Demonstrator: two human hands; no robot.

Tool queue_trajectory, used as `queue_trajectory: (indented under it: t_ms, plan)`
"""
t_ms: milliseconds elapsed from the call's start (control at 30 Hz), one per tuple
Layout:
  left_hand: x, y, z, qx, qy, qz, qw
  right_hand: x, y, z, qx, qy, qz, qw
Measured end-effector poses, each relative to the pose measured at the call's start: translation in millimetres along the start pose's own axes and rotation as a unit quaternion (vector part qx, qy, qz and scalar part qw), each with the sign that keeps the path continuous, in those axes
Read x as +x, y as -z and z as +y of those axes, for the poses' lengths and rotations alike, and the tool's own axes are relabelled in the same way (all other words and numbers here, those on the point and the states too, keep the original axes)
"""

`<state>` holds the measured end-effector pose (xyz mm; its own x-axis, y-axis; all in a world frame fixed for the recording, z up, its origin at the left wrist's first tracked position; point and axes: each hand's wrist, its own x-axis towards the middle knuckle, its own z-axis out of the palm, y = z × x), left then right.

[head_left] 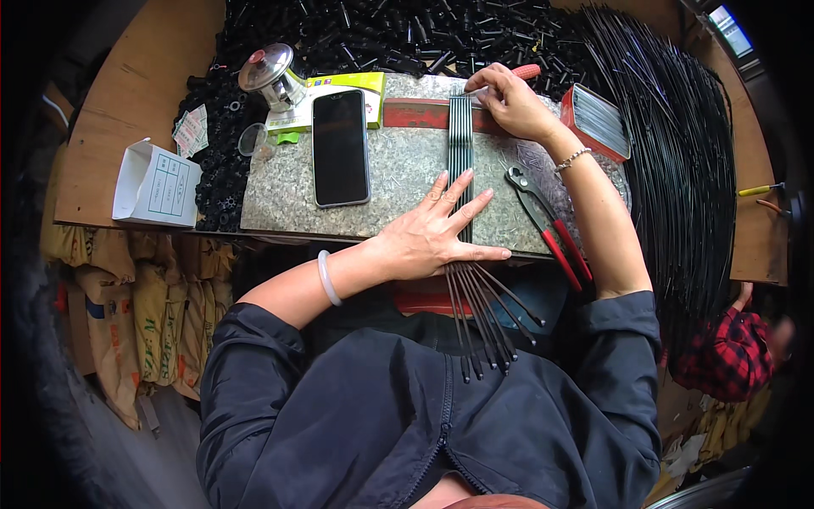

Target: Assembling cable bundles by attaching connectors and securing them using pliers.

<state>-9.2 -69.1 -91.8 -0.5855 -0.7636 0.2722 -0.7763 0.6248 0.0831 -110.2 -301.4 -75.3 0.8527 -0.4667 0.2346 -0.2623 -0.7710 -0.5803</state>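
Several thin black rods [460, 157] lie side by side across the stone slab [280, 191], their far ends lined up evenly. Their near ends fan out past the slab's edge over my lap, each tipped with a small knob. My left hand [428, 227] rests flat across the rods, fingers spread. At their far ends, my right hand [515, 103] has thumb and fingers pinched together; what they hold, if anything, is too small to name. A red strip [415, 113] runs crosswise under the rods. Red-handled pliers [547, 225] lie to the right, jaws pointing away from me.
A phone [341, 148] lies left of the rods, by a yellow-green box [360, 82] and a lidded metal cup [273, 76]. Right of my hand stands a red box of thin wires [598, 125]. Long black rods [678, 153] pile up farther right; black parts [407, 34] heap behind.
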Motion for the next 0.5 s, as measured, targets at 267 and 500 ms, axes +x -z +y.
queue_trajectory:
  t_ms: [267, 500]
  plan:
    - [0, 0, 0, -0.008, 0.001, -0.004, 1.0, -2, 33, -4, -0.101, 0.056, 0.192, 0.975]
    - [-2, -1, 2, -0.002, 0.007, 0.005, 1.0, -86, 113, 33, -0.238, -0.198, 0.075, 0.948]
